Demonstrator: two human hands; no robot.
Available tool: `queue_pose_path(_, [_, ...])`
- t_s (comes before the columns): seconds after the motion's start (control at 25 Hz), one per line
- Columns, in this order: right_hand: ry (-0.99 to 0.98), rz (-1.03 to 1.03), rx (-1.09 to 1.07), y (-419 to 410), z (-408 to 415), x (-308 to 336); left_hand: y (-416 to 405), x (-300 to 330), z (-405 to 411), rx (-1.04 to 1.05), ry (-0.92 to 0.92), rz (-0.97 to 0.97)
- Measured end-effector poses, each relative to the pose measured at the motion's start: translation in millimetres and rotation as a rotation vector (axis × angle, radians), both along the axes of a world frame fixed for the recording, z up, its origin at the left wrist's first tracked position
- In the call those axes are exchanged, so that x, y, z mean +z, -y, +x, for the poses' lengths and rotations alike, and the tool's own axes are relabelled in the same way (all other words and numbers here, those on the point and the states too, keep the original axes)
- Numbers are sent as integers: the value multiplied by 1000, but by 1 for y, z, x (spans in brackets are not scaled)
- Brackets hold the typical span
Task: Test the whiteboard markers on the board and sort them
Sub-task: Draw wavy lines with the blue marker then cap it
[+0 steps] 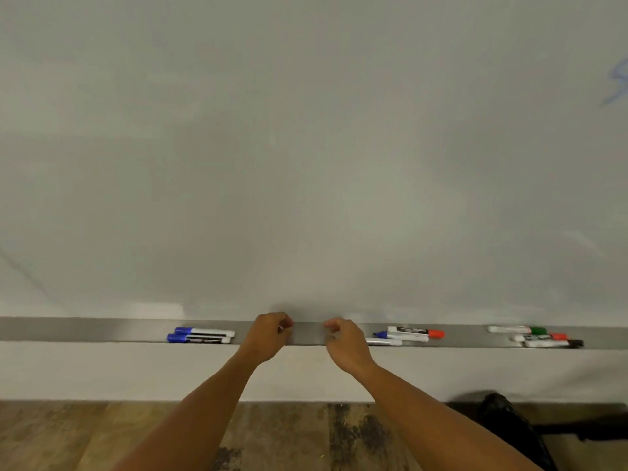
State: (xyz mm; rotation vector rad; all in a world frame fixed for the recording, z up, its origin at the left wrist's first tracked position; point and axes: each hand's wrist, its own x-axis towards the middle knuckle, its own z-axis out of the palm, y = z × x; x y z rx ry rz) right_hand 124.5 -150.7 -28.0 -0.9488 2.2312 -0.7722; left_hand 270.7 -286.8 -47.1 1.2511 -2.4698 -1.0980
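Note:
The whiteboard [306, 164] fills the view, with a grey tray [102, 329] along its bottom edge. My left hand [270, 336] hovers over the tray's middle with curled fingers, and a small white piece, seemingly a marker end [280, 328], shows at its fingertips. My right hand [345, 339] is close beside it with fingers bunched; whatever it holds is hidden. Two blue-capped markers [200, 335] lie on the tray to the left. A red-capped marker [416, 332], a blue one [401, 336] and a third marker [384, 342] lie to the right.
Farther right on the tray lie a green-capped marker [518, 330], a red one [540, 336] and a black one [552, 343]. A blue scribble [616, 83] marks the board's right edge. Below is wood floor [68, 436] and a dark shoe [509, 426].

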Motion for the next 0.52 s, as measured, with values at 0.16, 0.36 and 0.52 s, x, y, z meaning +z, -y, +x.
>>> queue_pose_path(0.16, [-392, 193, 236, -35, -41, -8, -26, -5, -52, -91, -9, 35])
queue_pose_path(0.36, [-521, 309, 362, -45, -69, -20, -44, -16, -89, -114, -5, 48])
queue_pose_path(0.52, [-546, 298, 404, -43, -77, -29, -50, -27, -89, -110, 8, 56])
